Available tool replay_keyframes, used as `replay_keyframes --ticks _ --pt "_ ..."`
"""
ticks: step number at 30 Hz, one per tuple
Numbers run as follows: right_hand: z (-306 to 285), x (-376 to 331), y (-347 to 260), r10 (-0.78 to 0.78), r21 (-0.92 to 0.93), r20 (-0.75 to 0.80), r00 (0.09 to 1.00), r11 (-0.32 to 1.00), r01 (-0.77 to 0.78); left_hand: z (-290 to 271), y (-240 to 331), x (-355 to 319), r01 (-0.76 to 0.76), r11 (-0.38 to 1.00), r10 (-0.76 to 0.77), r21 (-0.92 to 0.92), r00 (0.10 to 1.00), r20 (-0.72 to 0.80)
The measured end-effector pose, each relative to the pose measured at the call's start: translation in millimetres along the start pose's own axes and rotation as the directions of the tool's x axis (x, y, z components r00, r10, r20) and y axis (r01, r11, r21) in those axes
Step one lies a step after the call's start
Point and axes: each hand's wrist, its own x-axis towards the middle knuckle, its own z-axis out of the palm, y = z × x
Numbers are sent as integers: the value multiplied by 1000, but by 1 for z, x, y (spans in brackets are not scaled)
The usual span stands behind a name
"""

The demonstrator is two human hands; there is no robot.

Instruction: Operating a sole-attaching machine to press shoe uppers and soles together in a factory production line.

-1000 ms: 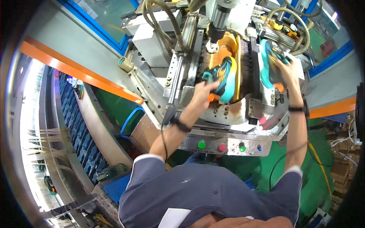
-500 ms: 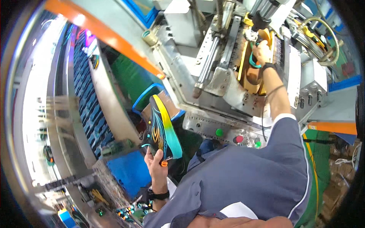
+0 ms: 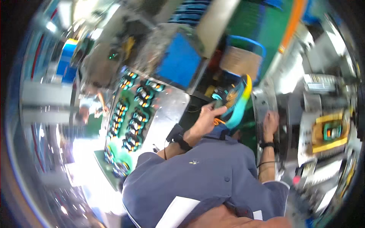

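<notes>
We have the teal, yellow and orange shoe [image 3: 232,102] up at centre frame, off the machine, our left hand [image 3: 207,118] curled firmly around it. Our right hand [image 3: 270,121] rests flat and empty on the grey metal press [image 3: 304,95] at right. Rows of matching shoes [image 3: 131,112] fill the steel table at left; this one isn't set down yet.

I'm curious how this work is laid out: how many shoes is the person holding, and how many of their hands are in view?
Shoes held (teal and yellow shoe in the left hand): 1
Hands in view (left hand, and right hand on the metal machine): 2
Total: 3
</notes>
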Motion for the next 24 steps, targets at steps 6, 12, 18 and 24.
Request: replay_keyframes --ticks 6,12,18,24 --pt "10 -5 25 -147 69 -43 988 986 150 -54 -5 -44 -50 993 74 104 969 -236" --pt "-5 66 -45 -36 173 -116 993 983 56 -139 -2 -69 -216 961 118 -173 885 -450" --pt "-25 200 -270 -408 492 -225 885 736 464 -248 25 -68 -495 816 163 -298 692 -704" --pt "-41 266 -564 -846 280 -279 455 382 881 -394 90 -59 -693 701 259 -171 471 -843"
